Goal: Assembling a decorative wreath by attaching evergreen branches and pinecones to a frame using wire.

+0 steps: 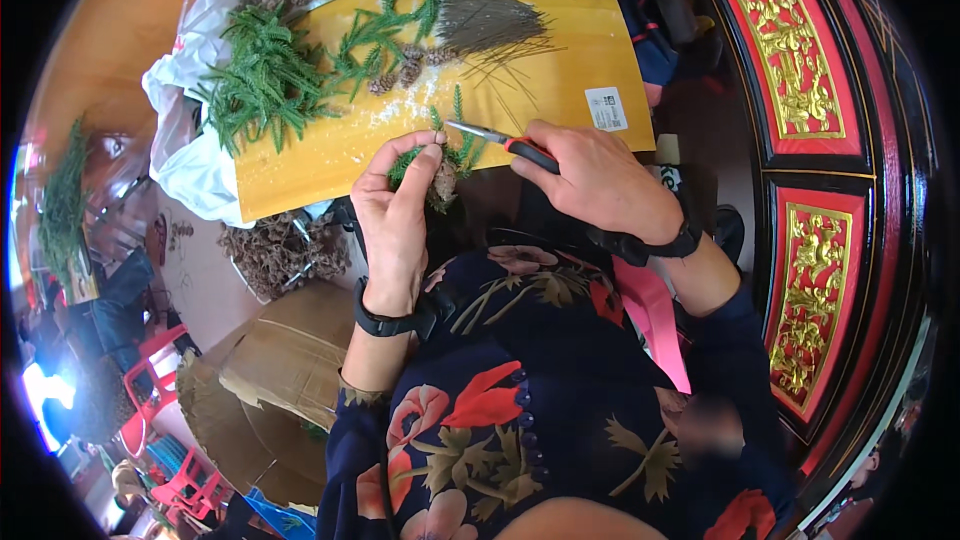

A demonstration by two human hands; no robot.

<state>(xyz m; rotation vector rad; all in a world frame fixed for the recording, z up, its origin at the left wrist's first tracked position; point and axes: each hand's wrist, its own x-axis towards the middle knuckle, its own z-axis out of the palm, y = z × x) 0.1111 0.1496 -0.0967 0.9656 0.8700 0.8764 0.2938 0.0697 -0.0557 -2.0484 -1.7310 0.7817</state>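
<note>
The left hand [398, 208] pinched a small green sprig with a cone [441, 172] at the near edge of the yellow worktop [560, 60]. The right hand [590, 175] was closed around red-handled pliers [500, 138], tips at the sprig. Loose green sprigs [262, 80] lay toward the far left corner.

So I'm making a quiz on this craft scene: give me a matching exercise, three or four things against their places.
Things:
1. small pliers
2. cone with green sprig
3. bundle of thin wires
4. white plastic bag

Places:
A. under the yellow board's left edge
B. in the right hand
C. on the board's far part
D. in the left hand

Pairs: 1-B, 2-D, 3-C, 4-A
</note>
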